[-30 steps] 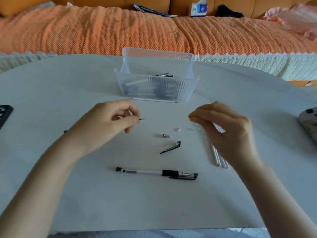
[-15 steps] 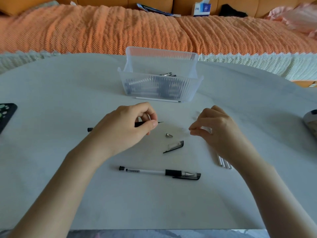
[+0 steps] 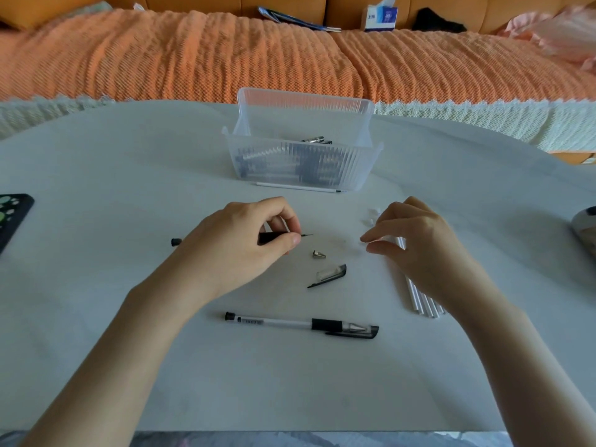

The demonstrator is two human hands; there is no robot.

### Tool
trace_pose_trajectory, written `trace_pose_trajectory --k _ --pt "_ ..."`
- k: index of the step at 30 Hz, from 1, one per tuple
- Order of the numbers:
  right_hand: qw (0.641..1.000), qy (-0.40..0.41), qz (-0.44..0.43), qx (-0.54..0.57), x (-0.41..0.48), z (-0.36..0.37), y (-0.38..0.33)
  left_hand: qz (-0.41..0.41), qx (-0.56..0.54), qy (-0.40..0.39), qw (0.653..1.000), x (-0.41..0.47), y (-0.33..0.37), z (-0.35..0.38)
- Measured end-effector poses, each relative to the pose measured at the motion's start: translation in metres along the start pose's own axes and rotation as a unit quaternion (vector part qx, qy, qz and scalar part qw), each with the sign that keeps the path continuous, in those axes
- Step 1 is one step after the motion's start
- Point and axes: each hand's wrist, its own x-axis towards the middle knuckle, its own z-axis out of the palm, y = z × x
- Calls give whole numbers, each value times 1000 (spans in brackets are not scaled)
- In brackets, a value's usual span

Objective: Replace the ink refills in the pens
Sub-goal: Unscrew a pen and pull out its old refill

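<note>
My left hand grips a pen barrel by its black grip. The refill's tip pokes out past my thumb, and the barrel's black end shows behind my wrist. My right hand hovers over a bundle of clear refills, thumb and forefinger tips close together; whether something tiny sits between them is unclear. Between my hands lie a small metal nose cone and a clear pen cap with a black clip. A whole capped pen lies nearer to me.
A clear ribbed plastic basket holding several pens stands at the back centre, with a single refill lying along its front. Tiny white caps lie beside my right hand. A dark phone is at the left edge, a grey object at the right edge.
My left hand moved right and lower with the pen barrel, so more of the refill tip shows. My right hand drew in toward the middle, fingers closing together.
</note>
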Motion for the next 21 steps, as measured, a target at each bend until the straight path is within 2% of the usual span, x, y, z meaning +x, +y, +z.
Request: trace_pose_trajectory --k 5,11,21 --pt "1000 -16 11 3 0 0 0 0 1 3 1000 0 1 -1" --pt "997 26 11 67 4 0 -17 -3 -22 -6 1000 -2 3 -1" --pt "995 -50 20 80 7 28 -35 -9 -41 1 999 -3 2 -2"
